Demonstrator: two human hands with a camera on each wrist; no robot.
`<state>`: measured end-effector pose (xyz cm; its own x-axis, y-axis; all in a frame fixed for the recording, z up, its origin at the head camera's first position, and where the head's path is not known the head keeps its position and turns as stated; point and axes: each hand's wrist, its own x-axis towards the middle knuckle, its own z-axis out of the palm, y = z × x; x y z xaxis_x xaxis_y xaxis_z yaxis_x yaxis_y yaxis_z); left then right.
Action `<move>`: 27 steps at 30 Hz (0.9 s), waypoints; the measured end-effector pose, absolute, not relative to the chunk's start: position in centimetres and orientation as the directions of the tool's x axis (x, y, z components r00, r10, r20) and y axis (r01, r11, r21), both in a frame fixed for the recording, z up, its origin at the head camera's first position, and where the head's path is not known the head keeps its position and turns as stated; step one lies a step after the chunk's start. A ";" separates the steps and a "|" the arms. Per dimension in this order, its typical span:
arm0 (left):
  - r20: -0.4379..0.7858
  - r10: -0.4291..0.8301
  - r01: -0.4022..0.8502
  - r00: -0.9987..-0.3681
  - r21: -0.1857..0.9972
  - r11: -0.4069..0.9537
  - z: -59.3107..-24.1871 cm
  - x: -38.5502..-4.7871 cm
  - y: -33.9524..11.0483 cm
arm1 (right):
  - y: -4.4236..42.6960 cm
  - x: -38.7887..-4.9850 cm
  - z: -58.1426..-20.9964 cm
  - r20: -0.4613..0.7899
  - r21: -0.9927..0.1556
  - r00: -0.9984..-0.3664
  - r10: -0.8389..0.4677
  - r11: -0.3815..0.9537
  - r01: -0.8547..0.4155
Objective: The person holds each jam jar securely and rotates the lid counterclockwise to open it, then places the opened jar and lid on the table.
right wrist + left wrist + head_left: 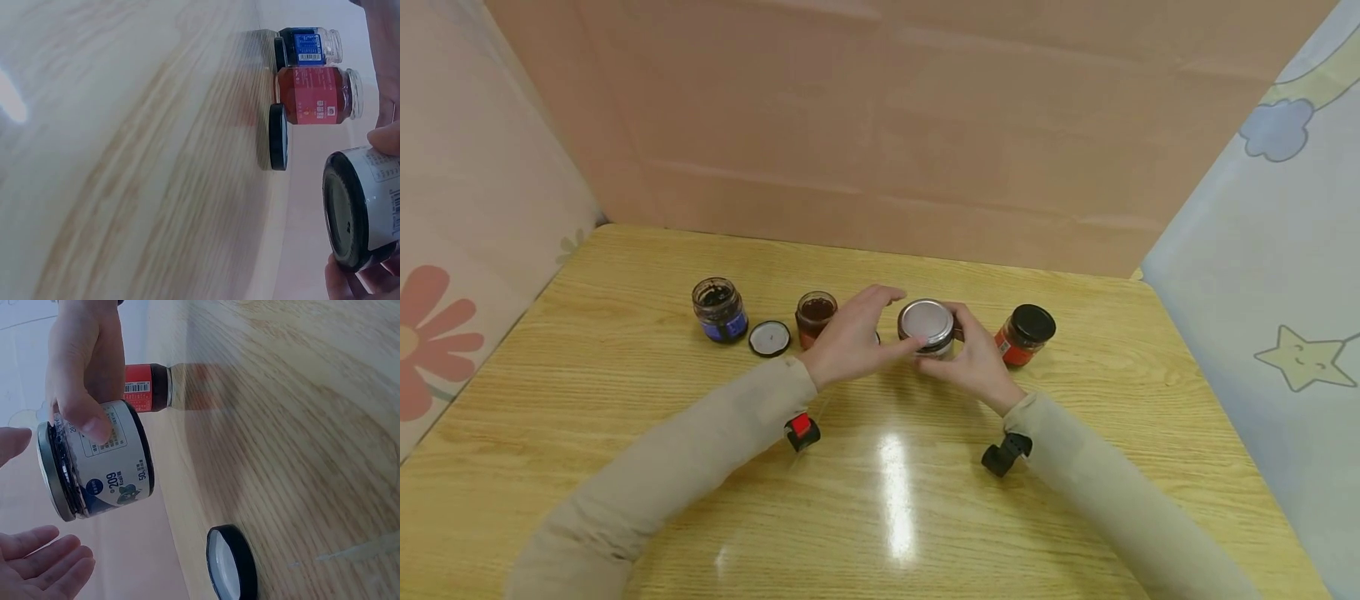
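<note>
The right hand grips a jar with a silvery lid on top, raised above the table. In the left wrist view the right hand has its thumb across the white label of the jar. The left hand is spread beside the lid, thumb extended over its edge; the left wrist view shows a gap between the lid and the left fingers. The underside of the jar faces the right wrist camera.
An uncapped dark jar with a blue label stands left, beside a loose lid. An uncapped red-brown jar is partly behind the left hand; another loose lid lies near it. Right of the right hand stands a black-lidded jar.
</note>
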<state>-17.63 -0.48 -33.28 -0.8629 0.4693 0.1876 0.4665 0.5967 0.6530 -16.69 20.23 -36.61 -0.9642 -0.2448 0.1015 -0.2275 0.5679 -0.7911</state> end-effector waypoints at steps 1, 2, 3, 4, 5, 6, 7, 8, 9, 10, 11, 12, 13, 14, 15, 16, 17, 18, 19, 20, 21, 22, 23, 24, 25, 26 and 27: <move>0.189 0.473 0.470 -0.861 0.653 0.594 -33.2 -17.6 -0.4 | 20.2 -16.7 -36.6 0.108 -0.791 -0.962 -0.249 0.565 -0.235; 0.191 0.475 0.472 -0.859 0.655 0.590 -33.2 -17.6 -0.3 | 20.2 -16.6 -36.6 0.115 -0.792 -0.960 -0.255 0.560 -0.243; 0.197 0.479 0.478 -0.855 0.659 0.582 -33.2 -17.5 -0.3 | 20.1 -16.6 -36.6 0.118 -0.794 -0.958 -0.260 0.555 -0.248; 0.207 0.483 0.485 -0.851 0.660 0.573 -33.2 -17.5 -0.2 | 20.0 -16.5 -36.6 0.122 -0.796 -0.957 -0.264 0.550 -0.253; 0.217 0.485 0.494 -0.847 0.659 0.568 -33.2 -17.5 -0.2 | 20.0 -16.5 -36.5 0.124 -0.797 -0.956 -0.267 0.546 -0.256; 0.228 0.488 0.503 -0.842 0.656 0.563 -33.2 -17.5 -0.1 | 19.9 -16.4 -36.5 0.126 -0.800 -0.954 -0.271 0.541 -0.259; 0.239 0.491 0.512 -0.838 0.654 0.556 -33.2 -17.5 -0.1 | 19.9 -16.4 -36.5 0.127 -0.802 -0.953 -0.275 0.536 -0.262; 0.247 0.493 0.519 -0.834 0.651 0.554 -33.2 -17.5 0.0 | 19.8 -16.3 -36.4 0.130 -0.804 -0.952 -0.278 0.532 -0.265; 0.253 0.492 0.523 -0.833 0.649 0.552 -33.2 -17.5 0.1 | 19.7 -16.3 -36.4 0.131 -0.807 -0.951 -0.280 0.527 -0.266; 0.257 0.490 0.525 -0.833 0.645 0.555 -33.2 -17.5 0.2 | 19.7 -16.3 -36.4 0.135 -0.808 -0.950 -0.281 0.524 -0.270; 0.259 0.487 0.525 -0.834 0.643 0.557 -33.2 -17.4 0.2 | 19.6 -16.2 -36.3 0.136 -0.809 -0.950 -0.283 0.521 -0.271; 0.258 0.485 0.523 -0.836 0.645 0.558 -33.2 -17.4 0.3 | 19.6 -16.2 -36.3 0.138 -0.811 -0.949 -0.285 0.518 -0.273; 0.256 0.480 0.517 -0.839 0.647 0.560 -33.2 -17.4 0.3 | 19.6 -16.2 -36.3 0.138 -0.812 -0.948 -0.286 0.516 -0.274; 0.254 0.475 0.513 -0.842 0.648 0.563 -33.2 -17.4 0.4 | 19.5 -16.2 -36.3 0.137 -0.814 -0.949 -0.285 0.514 -0.272; 0.254 0.469 0.509 -0.846 0.649 0.566 -33.2 -17.5 0.4 | 19.5 -16.2 -36.4 0.137 -0.814 -0.949 -0.285 0.513 -0.271; 0.254 0.465 0.505 -0.848 0.650 0.568 -33.2 -17.5 0.5 | 19.4 -16.2 -36.3 0.135 -0.815 -0.949 -0.284 0.512 -0.269; 0.254 0.461 0.503 -0.850 0.649 0.571 -33.2 -17.5 0.5 | 19.4 -16.2 -36.3 0.132 -0.817 -0.950 -0.283 0.512 -0.267; 0.255 0.457 0.502 -0.852 0.648 0.573 -33.2 -17.5 0.6 | 19.4 -16.1 -36.3 0.131 -0.816 -0.950 -0.283 0.513 -0.265; 0.258 0.455 0.502 -0.852 0.646 0.575 -33.1 -17.5 0.6 | 19.4 -16.1 -36.3 0.129 -0.816 -0.951 -0.283 0.514 -0.263; 0.262 0.454 0.504 -0.852 0.644 0.575 -33.1 -17.6 0.6 | 19.4 -16.1 -36.3 0.126 -0.816 -0.952 -0.280 0.516 -0.260; 0.264 0.455 0.507 -0.850 0.643 0.574 -33.1 -17.6 0.6 | 19.3 -16.1 -36.3 0.122 -0.817 -0.952 -0.279 0.516 -0.256; 0.268 0.458 0.511 -0.848 0.641 0.572 -33.1 -17.6 0.6 | 19.3 -16.1 -36.3 0.119 -0.819 -0.953 -0.278 0.516 -0.252; 0.270 0.462 0.517 -0.845 0.639 0.570 -33.1 -17.6 0.6 | 19.3 -16.1 -36.3 0.118 -0.818 -0.953 -0.279 0.516 -0.253; 0.273 0.468 0.523 -0.840 0.636 0.568 -33.0 -17.6 0.6 | 19.4 -16.1 -36.3 0.117 -0.818 -0.953 -0.280 0.517 -0.253; 0.275 0.476 0.530 -0.836 0.633 0.565 -33.0 -17.6 0.5 | 19.4 -16.1 -36.3 0.116 -0.818 -0.952 -0.282 0.516 -0.253; 0.274 0.488 0.538 -0.829 0.627 0.563 -32.9 -17.7 0.5 | 19.3 -16.1 -36.4 0.117 -0.817 -0.952 -0.283 0.518 -0.254; 0.272 0.503 0.550 -0.820 0.619 0.561 -32.8 -17.7 0.5 | 19.3 -16.1 -36.4 0.118 -0.815 -0.951 -0.286 0.518 -0.258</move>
<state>-17.69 0.45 -32.82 -0.8202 0.5032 0.2722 0.5496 0.5608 0.6193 -16.11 19.34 -36.42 -0.9508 -0.2863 0.1184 -0.2576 0.5185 -0.8154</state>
